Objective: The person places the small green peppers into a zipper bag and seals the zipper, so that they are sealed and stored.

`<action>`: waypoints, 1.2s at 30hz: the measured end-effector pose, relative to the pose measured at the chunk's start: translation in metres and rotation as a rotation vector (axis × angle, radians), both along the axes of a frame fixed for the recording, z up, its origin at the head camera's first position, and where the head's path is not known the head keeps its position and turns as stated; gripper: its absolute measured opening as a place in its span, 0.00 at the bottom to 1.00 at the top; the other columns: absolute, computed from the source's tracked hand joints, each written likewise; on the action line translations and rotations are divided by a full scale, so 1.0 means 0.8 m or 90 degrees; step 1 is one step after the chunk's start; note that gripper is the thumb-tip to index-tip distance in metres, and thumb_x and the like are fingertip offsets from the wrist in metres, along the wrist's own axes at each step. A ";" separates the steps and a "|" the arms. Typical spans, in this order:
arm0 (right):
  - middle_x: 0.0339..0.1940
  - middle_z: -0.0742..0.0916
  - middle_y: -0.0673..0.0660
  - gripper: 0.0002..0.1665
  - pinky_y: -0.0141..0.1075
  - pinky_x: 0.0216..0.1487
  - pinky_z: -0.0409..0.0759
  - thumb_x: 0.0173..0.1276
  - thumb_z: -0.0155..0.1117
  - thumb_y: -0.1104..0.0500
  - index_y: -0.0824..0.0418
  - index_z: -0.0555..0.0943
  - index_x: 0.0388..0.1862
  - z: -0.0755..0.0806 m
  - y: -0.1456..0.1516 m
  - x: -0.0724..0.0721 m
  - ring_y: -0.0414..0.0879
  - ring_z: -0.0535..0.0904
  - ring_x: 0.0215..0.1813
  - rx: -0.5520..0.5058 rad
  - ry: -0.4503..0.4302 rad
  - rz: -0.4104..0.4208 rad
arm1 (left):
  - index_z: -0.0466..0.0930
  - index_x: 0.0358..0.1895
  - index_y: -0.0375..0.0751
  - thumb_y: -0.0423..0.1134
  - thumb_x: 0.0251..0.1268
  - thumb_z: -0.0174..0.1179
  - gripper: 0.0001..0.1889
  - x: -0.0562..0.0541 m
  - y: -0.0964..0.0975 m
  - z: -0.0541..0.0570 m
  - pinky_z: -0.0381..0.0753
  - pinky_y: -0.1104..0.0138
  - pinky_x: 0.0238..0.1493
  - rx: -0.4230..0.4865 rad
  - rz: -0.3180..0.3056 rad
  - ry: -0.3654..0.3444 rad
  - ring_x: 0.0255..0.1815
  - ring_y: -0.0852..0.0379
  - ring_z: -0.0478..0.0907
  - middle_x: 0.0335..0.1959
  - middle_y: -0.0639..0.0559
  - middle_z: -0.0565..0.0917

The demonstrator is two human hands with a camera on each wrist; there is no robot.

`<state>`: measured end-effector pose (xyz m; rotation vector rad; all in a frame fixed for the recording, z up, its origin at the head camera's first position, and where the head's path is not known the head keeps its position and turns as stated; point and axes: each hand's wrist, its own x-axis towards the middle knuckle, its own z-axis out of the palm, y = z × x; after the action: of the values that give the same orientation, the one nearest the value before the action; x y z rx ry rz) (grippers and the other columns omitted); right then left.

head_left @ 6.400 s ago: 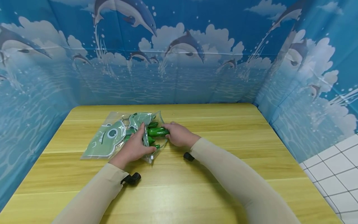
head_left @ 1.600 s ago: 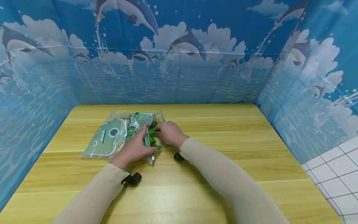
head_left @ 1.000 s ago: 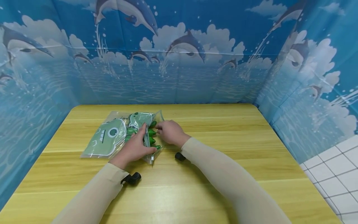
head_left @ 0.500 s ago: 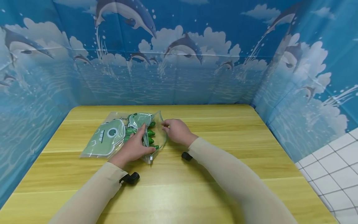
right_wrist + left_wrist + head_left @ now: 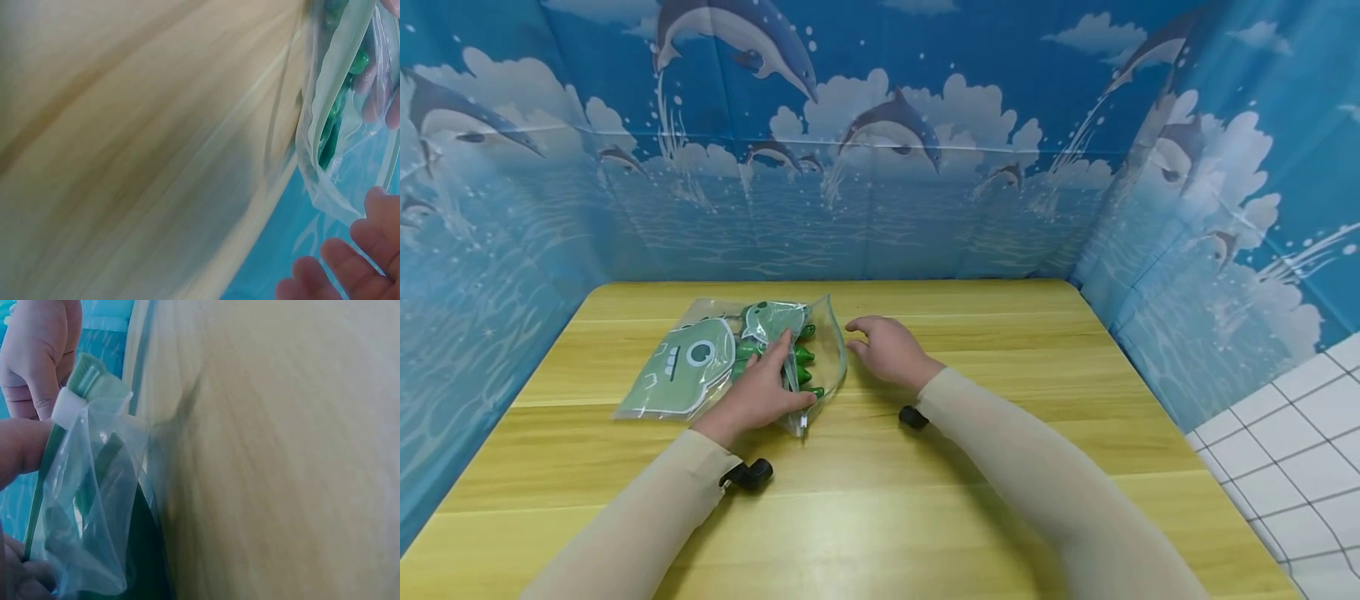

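Observation:
A clear zip bag (image 5: pixel 677 367) printed with a green cartoon face lies on the table's left half, its mouth facing right. Several glossy green, pepper-like pieces (image 5: pixel 803 356) lie inside, pointed ends toward the mouth. My left hand (image 5: pixel 758 396) holds the bag near its opening, thumb and forefinger spread wide along the raised upper film. The slider (image 5: pixel 67 407) sits close by my left thumb in the left wrist view. Just right of the mouth, my right hand (image 5: pixel 887 354) holds nothing, thumb and forefinger apart. In the right wrist view its fingertips (image 5: pixel 337 253) are close to the bag's rim.
The wooden table (image 5: pixel 985 333) extends to the right and front of the bag. A blue dolphin-print curtain (image 5: pixel 880 217) encloses the back and sides. White floor tiles (image 5: pixel 1292 433) show beyond the right edge. A black wrist device (image 5: pixel 752 475) sits under each sleeve.
Earlier my right hand fed a long green piece into the bag's mouth; it has since let go and drawn back right, with thumb and forefinger parted. My left hand stays on the bag.

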<state>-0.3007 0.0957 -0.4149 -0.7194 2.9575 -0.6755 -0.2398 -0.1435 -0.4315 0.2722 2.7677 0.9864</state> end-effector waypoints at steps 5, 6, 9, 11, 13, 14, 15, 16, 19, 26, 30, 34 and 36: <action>0.72 0.83 0.56 0.26 0.50 0.76 0.76 0.82 0.61 0.50 0.59 0.79 0.73 -0.001 0.008 0.001 0.54 0.79 0.74 0.003 -0.005 0.001 | 0.31 0.88 0.48 0.56 0.63 0.74 0.64 0.002 0.003 0.001 0.41 0.31 0.82 -0.009 0.000 0.001 0.87 0.27 0.34 0.89 0.41 0.43; 0.72 0.83 0.57 0.26 0.50 0.76 0.75 0.82 0.61 0.50 0.59 0.79 0.73 -0.001 0.009 0.002 0.54 0.79 0.74 0.000 -0.005 0.002 | 0.31 0.88 0.48 0.56 0.63 0.74 0.65 0.002 0.004 0.001 0.40 0.31 0.82 -0.010 -0.001 0.003 0.87 0.28 0.35 0.89 0.41 0.43; 0.73 0.82 0.57 0.27 0.51 0.76 0.75 0.82 0.61 0.50 0.60 0.78 0.74 0.000 0.012 0.002 0.55 0.78 0.74 -0.003 -0.008 0.003 | 0.31 0.88 0.46 0.56 0.63 0.74 0.64 0.004 0.004 0.002 0.35 0.34 0.84 -0.010 -0.009 0.011 0.88 0.33 0.37 0.89 0.41 0.43; 0.74 0.82 0.58 0.28 0.51 0.77 0.74 0.82 0.61 0.50 0.60 0.77 0.74 0.000 0.013 0.003 0.55 0.77 0.75 -0.004 -0.011 0.003 | 0.32 0.88 0.45 0.55 0.63 0.73 0.64 0.004 0.004 0.002 0.33 0.34 0.84 -0.009 -0.014 0.015 0.89 0.34 0.38 0.89 0.40 0.43; 0.75 0.80 0.58 0.28 0.51 0.77 0.73 0.82 0.61 0.49 0.60 0.76 0.75 0.001 0.014 0.003 0.55 0.76 0.76 -0.005 -0.016 0.003 | 0.32 0.88 0.45 0.55 0.64 0.73 0.64 0.004 0.005 0.003 0.31 0.35 0.84 -0.009 -0.017 0.018 0.89 0.36 0.38 0.89 0.41 0.43; 0.76 0.80 0.58 0.29 0.51 0.78 0.73 0.82 0.61 0.49 0.60 0.76 0.75 0.000 0.015 0.003 0.55 0.75 0.77 -0.005 -0.017 0.003 | 0.32 0.88 0.45 0.54 0.64 0.73 0.63 0.004 0.005 0.003 0.31 0.36 0.84 -0.009 -0.019 0.022 0.89 0.36 0.38 0.89 0.42 0.42; 0.76 0.79 0.58 0.29 0.51 0.78 0.73 0.82 0.60 0.49 0.60 0.76 0.75 0.000 0.016 0.003 0.56 0.75 0.77 -0.005 -0.016 0.004 | 0.32 0.88 0.44 0.54 0.64 0.73 0.63 0.004 0.006 0.003 0.30 0.36 0.84 -0.009 -0.021 0.025 0.89 0.36 0.38 0.89 0.42 0.42; 0.77 0.79 0.58 0.29 0.51 0.78 0.73 0.82 0.60 0.49 0.60 0.76 0.76 -0.001 0.016 0.003 0.56 0.75 0.78 -0.005 -0.016 0.005 | 0.33 0.88 0.44 0.54 0.64 0.73 0.63 0.004 0.007 0.003 0.30 0.35 0.84 -0.011 -0.024 0.030 0.89 0.36 0.38 0.89 0.42 0.41; 0.78 0.77 0.60 0.29 0.52 0.78 0.72 0.82 0.60 0.49 0.60 0.75 0.76 -0.002 0.018 0.003 0.57 0.74 0.78 -0.003 -0.012 0.006 | 0.33 0.88 0.42 0.53 0.65 0.73 0.62 0.005 0.008 0.003 0.30 0.35 0.84 -0.018 -0.031 0.047 0.89 0.38 0.38 0.89 0.43 0.41; 0.81 0.74 0.60 0.31 0.52 0.78 0.72 0.82 0.60 0.49 0.59 0.74 0.78 -0.002 0.021 0.005 0.57 0.73 0.79 0.004 -0.012 -0.002 | 0.35 0.88 0.41 0.53 0.66 0.73 0.61 0.009 0.011 0.005 0.32 0.30 0.82 -0.025 -0.041 0.079 0.89 0.35 0.38 0.89 0.41 0.42; 0.81 0.73 0.60 0.31 0.52 0.77 0.73 0.82 0.60 0.49 0.58 0.73 0.78 -0.001 0.021 0.007 0.57 0.73 0.78 0.005 -0.019 -0.004 | 0.35 0.88 0.42 0.55 0.66 0.72 0.61 0.011 0.012 0.004 0.33 0.29 0.81 -0.043 -0.045 0.100 0.89 0.34 0.38 0.89 0.40 0.43; 0.82 0.72 0.60 0.32 0.52 0.78 0.73 0.83 0.59 0.47 0.58 0.72 0.79 0.000 0.022 0.008 0.57 0.73 0.78 0.012 -0.025 -0.003 | 0.35 0.88 0.45 0.58 0.68 0.70 0.60 0.013 0.012 0.002 0.32 0.30 0.82 -0.051 -0.049 0.117 0.89 0.35 0.39 0.89 0.42 0.43; 0.83 0.71 0.60 0.33 0.52 0.78 0.73 0.83 0.59 0.47 0.58 0.71 0.80 -0.001 0.023 0.008 0.57 0.74 0.78 0.017 -0.025 -0.003 | 0.34 0.88 0.47 0.59 0.69 0.68 0.59 0.014 0.012 0.001 0.30 0.30 0.82 -0.050 -0.049 0.127 0.89 0.36 0.39 0.89 0.42 0.44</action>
<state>-0.2942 0.1143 -0.4154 -0.6900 2.9275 -0.6414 -0.2283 -0.1341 -0.4307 0.4860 2.9407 0.8727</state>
